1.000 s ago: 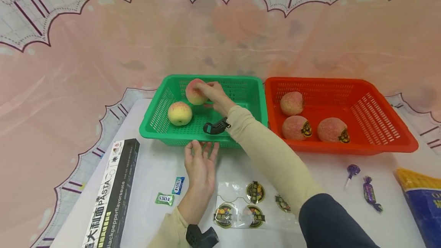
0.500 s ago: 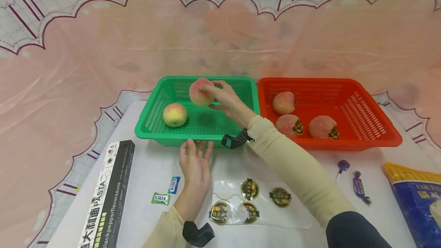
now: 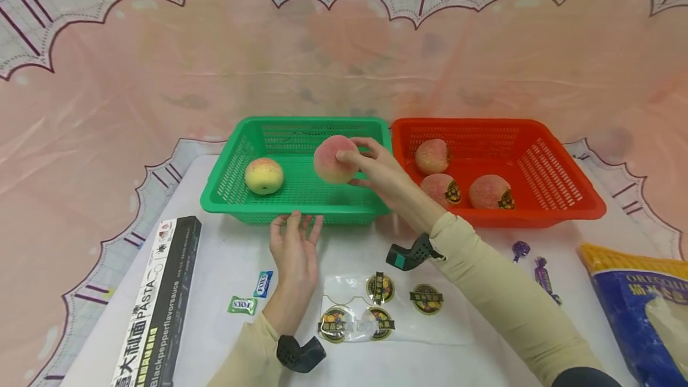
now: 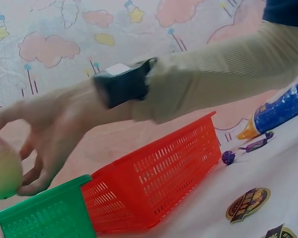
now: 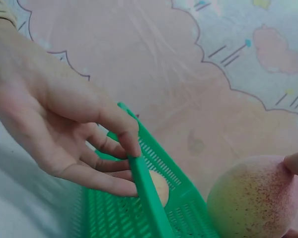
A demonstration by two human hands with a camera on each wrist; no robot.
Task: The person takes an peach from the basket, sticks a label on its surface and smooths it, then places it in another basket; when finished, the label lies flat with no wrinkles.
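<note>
My right hand (image 3: pixel 384 175) holds a pink-and-yellow peach (image 3: pixel 334 160) over the right part of the green basket (image 3: pixel 292 209), thumb on its near side. In the right wrist view the held peach (image 5: pixel 253 198) shows pink speckles. My left hand (image 3: pixel 294 255) grips the basket's near rim, thumb at the top edge and fingers against the outer side. Another peach (image 3: pixel 264 176) sits at the left inside this basket. Beside it, the red basket (image 3: pixel 529 217) holds several peaches; a black-and-gold sticker (image 3: pixel 452 192) shows on one.
A sheet of round stickers (image 3: pixel 398 327) lies before the baskets. Two small wrapped candies (image 3: pixel 242 305) and a pasta box (image 3: pixel 158 303) are on the left. To the right are a lollipop (image 3: pixel 520 250), a purple wrapped candy (image 3: pixel 543 276) and a blue bag (image 3: pixel 639 309).
My right hand has lifted the peach from beside the other one and carried it rightward across the green basket. My left hand stays at the rim. The head view has shifted slightly right.
</note>
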